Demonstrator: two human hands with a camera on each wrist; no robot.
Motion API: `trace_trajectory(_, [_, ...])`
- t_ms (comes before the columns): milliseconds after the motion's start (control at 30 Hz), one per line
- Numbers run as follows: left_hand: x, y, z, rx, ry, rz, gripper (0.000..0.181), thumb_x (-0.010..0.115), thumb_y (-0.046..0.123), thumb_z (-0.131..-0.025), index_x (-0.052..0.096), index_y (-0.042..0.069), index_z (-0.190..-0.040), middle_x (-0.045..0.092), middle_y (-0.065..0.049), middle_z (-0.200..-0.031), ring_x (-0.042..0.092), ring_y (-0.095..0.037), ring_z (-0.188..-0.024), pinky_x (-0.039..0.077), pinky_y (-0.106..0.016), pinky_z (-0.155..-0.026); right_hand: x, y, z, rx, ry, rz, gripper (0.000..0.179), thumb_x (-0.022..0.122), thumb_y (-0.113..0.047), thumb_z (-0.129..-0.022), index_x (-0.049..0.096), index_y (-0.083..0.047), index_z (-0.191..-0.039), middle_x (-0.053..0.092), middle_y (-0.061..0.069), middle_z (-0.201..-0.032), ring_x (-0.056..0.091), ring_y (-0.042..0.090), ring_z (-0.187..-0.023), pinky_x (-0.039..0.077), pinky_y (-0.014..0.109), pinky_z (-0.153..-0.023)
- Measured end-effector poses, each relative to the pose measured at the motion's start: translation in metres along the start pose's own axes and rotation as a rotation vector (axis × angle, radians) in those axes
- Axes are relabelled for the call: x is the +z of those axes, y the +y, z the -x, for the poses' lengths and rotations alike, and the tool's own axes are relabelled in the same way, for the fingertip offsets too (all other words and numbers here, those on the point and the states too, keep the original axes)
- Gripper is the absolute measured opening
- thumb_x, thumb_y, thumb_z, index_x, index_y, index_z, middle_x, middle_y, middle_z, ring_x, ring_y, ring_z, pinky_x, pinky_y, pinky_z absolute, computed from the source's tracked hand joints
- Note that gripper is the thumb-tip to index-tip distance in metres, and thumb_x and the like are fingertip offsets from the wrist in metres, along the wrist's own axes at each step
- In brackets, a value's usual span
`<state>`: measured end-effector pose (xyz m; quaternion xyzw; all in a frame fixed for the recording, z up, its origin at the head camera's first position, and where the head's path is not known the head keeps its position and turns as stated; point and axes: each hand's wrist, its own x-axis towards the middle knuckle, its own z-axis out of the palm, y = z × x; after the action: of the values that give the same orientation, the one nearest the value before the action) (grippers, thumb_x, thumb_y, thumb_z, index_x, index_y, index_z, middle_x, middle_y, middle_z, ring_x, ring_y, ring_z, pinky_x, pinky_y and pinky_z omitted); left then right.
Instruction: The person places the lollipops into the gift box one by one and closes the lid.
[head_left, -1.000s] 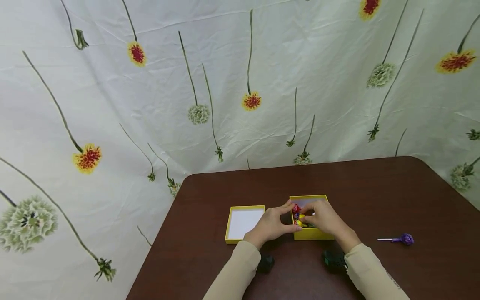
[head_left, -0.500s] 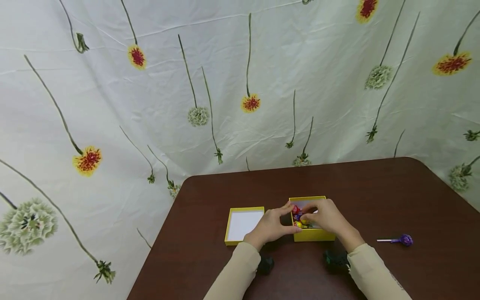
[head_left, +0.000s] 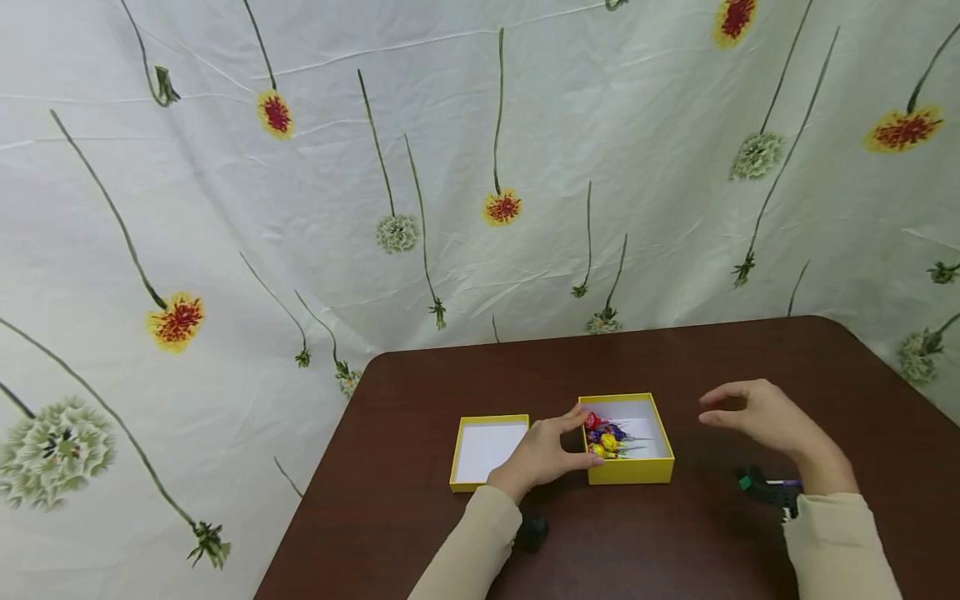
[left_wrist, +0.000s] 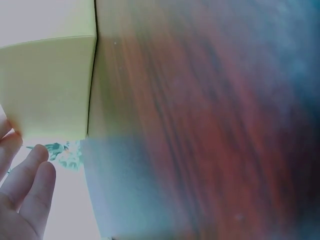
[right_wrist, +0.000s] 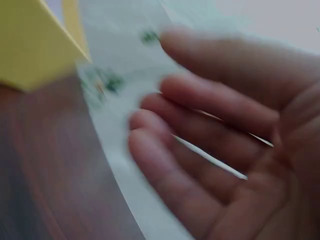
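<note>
A yellow box (head_left: 632, 472) with a white inside stands on the table. Several lollipops lie along its left side, among them a red lollipop (head_left: 593, 421), a purple lollipop (head_left: 617, 432) and a yellow lollipop (head_left: 610, 442), their sticks pointing right. My left hand (head_left: 546, 450) holds the box by its left side, thumb at the front corner. Apart from the box, to its right, my right hand (head_left: 776, 421) hangs over the table with fingers loosely bent. The right wrist view shows nothing in that hand (right_wrist: 210, 130). Below it lies another lollipop (head_left: 787, 482), mostly hidden by my wrist.
The yellow-rimmed lid (head_left: 489, 450) lies to the left of the box, partly behind my left hand. Dark wrist gear (head_left: 768, 490) sits below my right wrist. A flowered white cloth (head_left: 450, 167) hangs behind the brown table (head_left: 525, 367).
My right hand has come out of the box and moved right, its fingers spreading. It now covers the purple lollipop's head on the table. The left hand has stayed on the box.
</note>
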<state>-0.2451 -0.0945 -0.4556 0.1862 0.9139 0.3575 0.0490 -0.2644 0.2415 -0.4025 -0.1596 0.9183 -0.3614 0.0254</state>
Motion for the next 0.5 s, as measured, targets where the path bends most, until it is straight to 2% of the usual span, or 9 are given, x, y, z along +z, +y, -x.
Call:
trace_trajectory(33, [0.000,0.000,0.000,0.003,-0.001,0.002,0.076,0.076,0.047,-0.086,0.047,0.020,-0.151,0.037,0.001,-0.161,0.039,-0.023,-0.147,0.039,-0.043,-0.116,-0.009,0.008,0.006,0.006,0.004,-0.005,0.041,0.074,-0.032,-0.092,0.071,0.001,-0.116,0.069,0.025,-0.119,0.063,0.038,-0.108,0.058,0.048,-0.079])
trace_trajectory(133, [0.002,0.001,0.000,0.008,-0.003,0.004,0.076,0.077,0.047,-0.085,0.047,0.019,-0.150,0.037,0.002,-0.160,0.039,-0.023,-0.147,0.040,-0.043,-0.116,-0.031,0.034,0.023,0.051,0.046,0.000,0.048,0.071,-0.035,-0.094,0.067,0.003,-0.123,0.066,0.029,-0.124,0.066,0.011,-0.099,0.059,0.042,-0.075])
trace_trajectory(200, [0.001,0.002,0.000,0.006,-0.003,0.005,0.076,0.076,0.047,-0.085,0.048,0.019,-0.150,0.038,0.002,-0.160,0.039,-0.023,-0.147,0.040,-0.043,-0.116,-0.041,0.052,0.034,0.084,0.073,0.002,0.050,0.069,-0.033,-0.095,0.064,0.006,-0.126,0.064,0.031,-0.125,0.059,-0.009,-0.089,0.058,0.037,-0.071])
trace_trajectory(267, [0.000,0.002,0.000,-0.003,-0.005,0.000,0.076,0.077,0.047,-0.085,0.047,0.021,-0.150,0.037,0.004,-0.160,0.039,-0.022,-0.147,0.039,-0.042,-0.117,-0.047,0.068,0.042,0.125,0.078,0.009,0.052,0.069,-0.030,-0.096,0.061,0.010,-0.128,0.065,0.032,-0.123,0.049,-0.021,-0.081,0.058,0.033,-0.068])
trace_trajectory(333, [-0.001,0.002,0.000,-0.006,-0.003,0.001,0.075,0.077,0.047,-0.086,0.048,0.021,-0.150,0.037,0.004,-0.160,0.039,-0.022,-0.147,0.039,-0.043,-0.117,-0.049,0.080,0.046,0.143,0.051,0.004,0.052,0.068,-0.028,-0.097,0.059,0.014,-0.127,0.065,0.033,-0.122,0.048,-0.022,-0.079,0.059,0.037,-0.068])
trace_trajectory(500, [-0.003,0.001,0.002,-0.018,0.000,-0.002,0.075,0.077,0.046,-0.086,0.047,0.022,-0.150,0.037,0.006,-0.160,0.039,-0.021,-0.147,0.037,-0.044,-0.118,-0.042,0.099,0.043,0.136,-0.084,-0.069,0.050,0.068,-0.023,-0.097,0.058,0.014,-0.128,0.064,0.033,-0.124,0.053,-0.018,-0.084,0.058,0.032,-0.072])
